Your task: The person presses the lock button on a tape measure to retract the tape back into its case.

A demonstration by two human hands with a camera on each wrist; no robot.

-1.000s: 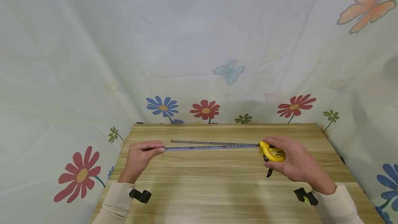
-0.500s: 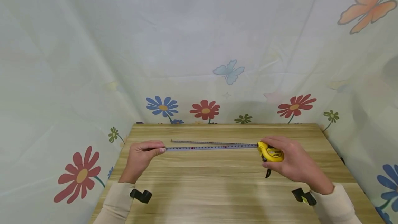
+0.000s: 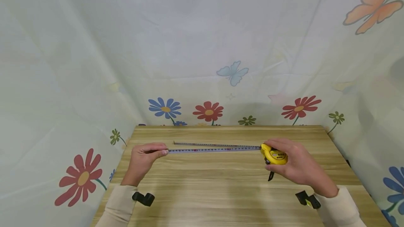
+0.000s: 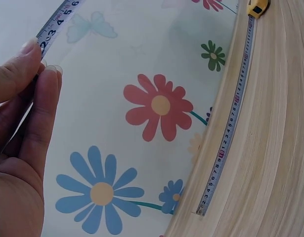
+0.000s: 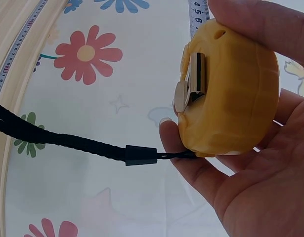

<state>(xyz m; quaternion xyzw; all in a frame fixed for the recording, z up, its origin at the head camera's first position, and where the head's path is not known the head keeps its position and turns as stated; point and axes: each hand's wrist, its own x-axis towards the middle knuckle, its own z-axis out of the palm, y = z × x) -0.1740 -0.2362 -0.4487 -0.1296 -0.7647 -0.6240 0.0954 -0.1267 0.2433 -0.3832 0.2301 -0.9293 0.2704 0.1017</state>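
My left hand (image 3: 142, 160) pinches the free end of a tape measure's blade between thumb and fingers; the blade's low numbers show in the left wrist view. My right hand (image 3: 301, 164) grips the yellow case of that tape measure (image 3: 276, 156), thumb on one side and fingers on the other. A black wrist strap (image 5: 82, 146) hangs from the case. The held blade (image 3: 214, 150) stretches straight between the hands, raised above the table. Behind it lies a second tape measure with its blade (image 4: 236, 101) drawn out on the wood and a yellow case (image 4: 259, 7) at its far end.
The light wooden table (image 3: 208, 188) ends at a back edge against a pale curtain (image 3: 202, 45) printed with flowers and butterflies. Similar curtain hangs at both sides. A small black device (image 3: 143, 198) is strapped at each wrist.
My right hand has shifted slightly left with the tape measure case, so the blade between the hands is a little shorter. The left hand and the second tape measure stay almost still.
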